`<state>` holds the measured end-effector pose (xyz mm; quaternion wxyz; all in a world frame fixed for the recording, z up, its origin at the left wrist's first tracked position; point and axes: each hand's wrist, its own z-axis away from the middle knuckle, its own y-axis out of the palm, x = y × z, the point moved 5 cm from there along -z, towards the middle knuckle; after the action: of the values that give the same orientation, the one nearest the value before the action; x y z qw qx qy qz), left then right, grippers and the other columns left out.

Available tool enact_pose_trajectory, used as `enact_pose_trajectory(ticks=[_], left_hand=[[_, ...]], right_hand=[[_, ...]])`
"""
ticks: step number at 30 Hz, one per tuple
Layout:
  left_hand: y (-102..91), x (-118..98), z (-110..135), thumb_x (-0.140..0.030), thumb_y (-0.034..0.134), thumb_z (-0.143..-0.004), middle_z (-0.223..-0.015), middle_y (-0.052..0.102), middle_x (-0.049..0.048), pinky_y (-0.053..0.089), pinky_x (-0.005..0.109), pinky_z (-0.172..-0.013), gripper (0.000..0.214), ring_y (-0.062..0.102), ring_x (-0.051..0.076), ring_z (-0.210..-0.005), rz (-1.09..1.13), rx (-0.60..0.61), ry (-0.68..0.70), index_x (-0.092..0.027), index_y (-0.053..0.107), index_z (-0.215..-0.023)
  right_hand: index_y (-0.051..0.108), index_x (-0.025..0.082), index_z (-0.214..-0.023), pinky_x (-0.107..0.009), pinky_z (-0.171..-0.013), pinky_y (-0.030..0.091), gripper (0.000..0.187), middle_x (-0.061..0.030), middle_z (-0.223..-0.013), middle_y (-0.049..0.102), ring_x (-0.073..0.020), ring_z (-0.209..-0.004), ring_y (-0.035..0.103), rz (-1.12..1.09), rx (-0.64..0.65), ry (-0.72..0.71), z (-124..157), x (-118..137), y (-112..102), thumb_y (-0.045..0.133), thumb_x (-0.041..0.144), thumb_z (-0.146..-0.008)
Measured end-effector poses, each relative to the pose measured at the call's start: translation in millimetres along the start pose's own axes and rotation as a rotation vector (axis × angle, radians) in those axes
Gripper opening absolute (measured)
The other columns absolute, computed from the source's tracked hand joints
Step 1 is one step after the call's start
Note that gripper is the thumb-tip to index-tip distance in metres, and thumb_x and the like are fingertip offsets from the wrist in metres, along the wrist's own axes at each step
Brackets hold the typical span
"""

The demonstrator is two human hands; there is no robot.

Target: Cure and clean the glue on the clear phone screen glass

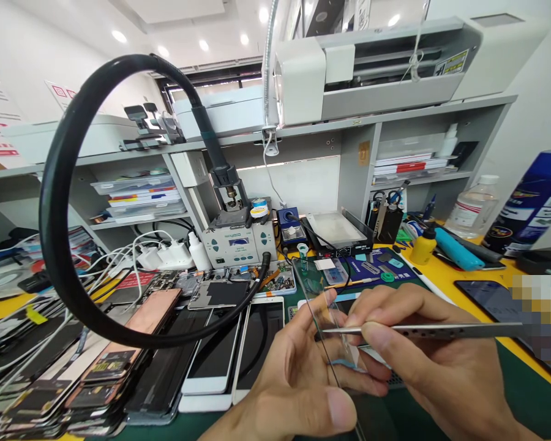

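Note:
My left hand [298, 373] holds a thin clear glass sheet [313, 283] upright by its lower edge, thumb in front and fingers behind. My right hand [431, 361] pinches metal tweezers [422, 331] that point left, their tip touching the glass near my left fingertips. Both hands are low in the middle of the view, over a dark green mat [532, 398].
Stacks of phones and screens [119, 361] fill the left of the bench. A hot-air station [239, 245] with a thick black looped hose [59, 208] stands behind. A small heating plate [335, 233], a yellow bottle [423, 246], a clear bottle [471, 214] and a dark phone [491, 300] lie right.

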<state>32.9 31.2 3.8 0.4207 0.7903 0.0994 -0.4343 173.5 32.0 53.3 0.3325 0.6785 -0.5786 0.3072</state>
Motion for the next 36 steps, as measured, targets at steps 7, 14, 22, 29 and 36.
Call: enact_pose_trajectory(ticks=[7, 14, 22, 29, 36], left_hand=[[4.3, 0, -2, -0.024, 0.085, -0.064, -0.102, 0.063, 0.0071, 0.054, 0.049, -0.087, 0.079, 0.07, 0.029, -0.097, 0.025, 0.021, -0.042, -0.026, 0.055, -0.137], [-0.8, 8, -6, -0.031, 0.084, -0.06, -0.102, 0.065, 0.0124, 0.054, 0.047, -0.083, 0.092, 0.066, 0.031, -0.098, -0.03, 0.093, -0.088, -0.017, 0.05, -0.144], [0.4, 7, -7, -0.032, 0.083, -0.06, -0.1, 0.063, 0.0125, 0.055, 0.046, -0.082, 0.092, 0.065, 0.03, -0.097, -0.039, 0.093, -0.105, -0.013, 0.051, -0.144], [9.0, 0, -6, -0.027, 0.08, -0.061, -0.098, 0.061, 0.011, 0.054, 0.044, -0.081, 0.083, 0.066, 0.027, -0.09, -0.012, 0.069, -0.083, -0.015, 0.056, -0.139], [6.4, 1, -4, -0.026, 0.08, -0.062, -0.101, 0.062, 0.0126, 0.054, 0.045, -0.082, 0.085, 0.066, 0.027, -0.094, 0.003, 0.096, -0.071, -0.014, 0.054, -0.142]], right_hand=[[0.071, 0.026, -0.073, -0.021, -0.033, 0.046, 0.016, -0.0017, -0.071, 0.067, -0.013, -0.049, 0.057, -0.253, -0.03, 0.381, 6, -13, 7, 0.078, 0.036, -0.084], [0.073, 0.028, -0.081, -0.022, -0.032, 0.051, 0.008, -0.0019, -0.071, 0.072, -0.0145, -0.045, 0.061, -0.171, 0.097, 0.206, 0, -13, 5, 0.072, 0.027, -0.089], [0.073, 0.028, -0.073, -0.023, -0.04, 0.056, 0.013, -0.0017, -0.067, 0.071, -0.0158, -0.052, 0.065, 0.004, 0.004, 0.126, 0, -1, 4, 0.076, 0.028, -0.086], [0.072, 0.026, -0.069, -0.024, -0.045, 0.058, 0.018, -0.0045, -0.07, 0.07, -0.0168, -0.057, 0.067, 0.02, -0.035, 0.143, 2, 1, 4, 0.077, 0.032, -0.085], [0.071, 0.022, -0.07, -0.027, -0.049, 0.061, 0.018, -0.0062, -0.072, 0.071, -0.0187, -0.063, 0.069, 0.019, -0.028, 0.117, 1, 2, 3, 0.077, 0.029, -0.086]])
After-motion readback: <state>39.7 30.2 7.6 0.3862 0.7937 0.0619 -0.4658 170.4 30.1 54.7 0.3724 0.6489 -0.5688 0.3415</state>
